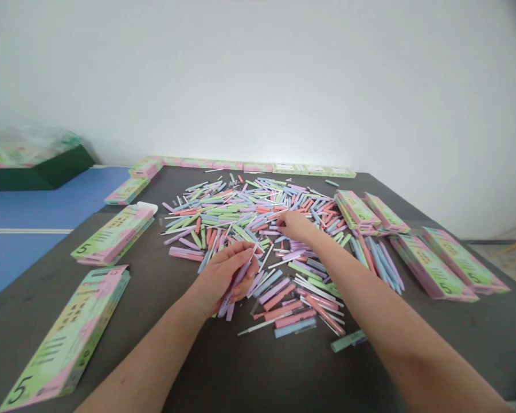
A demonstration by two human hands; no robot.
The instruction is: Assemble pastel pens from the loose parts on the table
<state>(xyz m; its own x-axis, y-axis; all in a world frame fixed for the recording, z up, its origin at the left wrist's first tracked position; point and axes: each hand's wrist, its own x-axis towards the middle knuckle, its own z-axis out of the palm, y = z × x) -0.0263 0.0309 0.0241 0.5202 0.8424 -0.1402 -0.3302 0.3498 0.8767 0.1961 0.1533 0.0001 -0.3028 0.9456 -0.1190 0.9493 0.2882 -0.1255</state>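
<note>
My left hand [223, 271] is closed around a purple pen barrel [239, 276], held at a slant near the front of the pile. A thin white refill [255, 249] shows at its upper end. My right hand [297, 226] reaches into the middle of the pile with its fingertips pressed together. Whatever lies between them is too small or hidden to make out. All around both hands spread loose pen parts [227, 215]: barrels in green, purple, blue and coral, with white refills among them. Coral barrels [284, 310] and a blue barrel [295, 327] lie nearest my body.
Printed boxes marked 5 lie left [64, 338] and right [434, 267] on the dark table [223, 373]. One left-hand box [114, 232] has its flap open. More boxes [258, 167] line the back edge. A dark green bin [38, 172] stands on a blue surface at left.
</note>
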